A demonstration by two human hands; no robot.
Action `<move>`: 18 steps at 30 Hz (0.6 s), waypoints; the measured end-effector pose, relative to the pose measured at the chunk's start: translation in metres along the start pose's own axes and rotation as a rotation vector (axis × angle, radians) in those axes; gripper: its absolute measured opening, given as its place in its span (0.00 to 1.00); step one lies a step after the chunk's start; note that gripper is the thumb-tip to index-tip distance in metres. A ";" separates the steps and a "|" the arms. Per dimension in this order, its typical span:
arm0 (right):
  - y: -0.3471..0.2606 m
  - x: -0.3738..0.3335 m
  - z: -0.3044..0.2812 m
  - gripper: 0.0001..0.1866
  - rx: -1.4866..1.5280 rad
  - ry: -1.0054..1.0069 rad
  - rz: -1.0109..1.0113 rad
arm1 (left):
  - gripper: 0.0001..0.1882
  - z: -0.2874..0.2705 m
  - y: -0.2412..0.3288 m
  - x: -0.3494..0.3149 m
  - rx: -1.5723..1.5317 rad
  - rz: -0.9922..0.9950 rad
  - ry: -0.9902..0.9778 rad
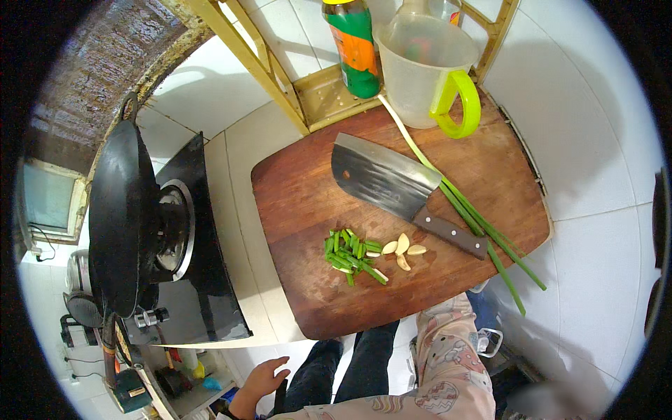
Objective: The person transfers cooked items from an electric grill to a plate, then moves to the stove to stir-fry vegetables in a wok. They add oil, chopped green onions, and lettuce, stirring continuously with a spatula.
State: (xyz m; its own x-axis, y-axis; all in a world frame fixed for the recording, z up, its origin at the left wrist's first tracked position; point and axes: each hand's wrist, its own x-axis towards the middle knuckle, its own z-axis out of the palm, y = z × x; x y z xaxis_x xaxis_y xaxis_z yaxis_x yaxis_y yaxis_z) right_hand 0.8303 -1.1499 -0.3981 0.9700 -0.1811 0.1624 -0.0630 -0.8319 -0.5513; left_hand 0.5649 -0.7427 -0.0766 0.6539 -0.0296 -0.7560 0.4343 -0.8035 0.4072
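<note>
Left grip: bare left hand at the near left, off the near edge of the counter; fingers loosely spread, nothing seen in it.
Right grip: cannot tell; the pale pink patterned sleeve runs up to the near edge of the board, hand hidden.
Board: one reddish-brown rounded wooden cutting board, on the pale tiled counter, far and right of the left grip.
Cleaver: one broad steel cleaver with brown riveted handle, flat on the board; long axis from far left (blade) to near right (handle). The handle end points toward the right-sleeve side, nearer to it than to the left grip.
Garlic: four peeled cream cloves, near the board's middle, just right of the cut greens.
Cut greens: one pile of short green onion pieces; pieces overlap, count not possible.
Long greens: uncut white-and-green onion stalk, beside the cleaver, leaves past the board's right edge; stem count uncertain.
Far side: one translucent jug with lime handle; one green-and-orange bottle.
Left side: one black round wok over one burner.
</note>
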 end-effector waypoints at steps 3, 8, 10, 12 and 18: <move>0.003 -0.001 0.003 0.14 0.002 0.004 0.010 | 0.23 -0.001 0.004 -0.002 -0.049 -0.026 0.015; 0.009 -0.006 -0.003 0.14 0.001 0.005 0.024 | 0.23 0.002 0.007 0.001 -0.073 -0.059 -0.002; 0.011 -0.009 -0.006 0.14 -0.001 0.009 0.030 | 0.22 0.004 0.007 0.003 -0.056 -0.021 0.010; 0.013 -0.012 -0.009 0.14 -0.001 0.015 0.034 | 0.22 0.006 0.007 0.005 -0.052 -0.011 0.016; 0.010 -0.026 -0.007 0.13 0.025 0.029 0.051 | 0.22 0.006 0.010 0.004 -0.052 -0.049 0.015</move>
State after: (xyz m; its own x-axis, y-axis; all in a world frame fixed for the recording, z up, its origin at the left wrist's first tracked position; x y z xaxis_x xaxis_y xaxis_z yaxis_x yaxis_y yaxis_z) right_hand 0.8022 -1.1574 -0.4019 0.9584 -0.2385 0.1567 -0.1062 -0.8077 -0.5800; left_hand 0.5682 -0.7542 -0.0786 0.6406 0.0182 -0.7677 0.4974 -0.7714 0.3968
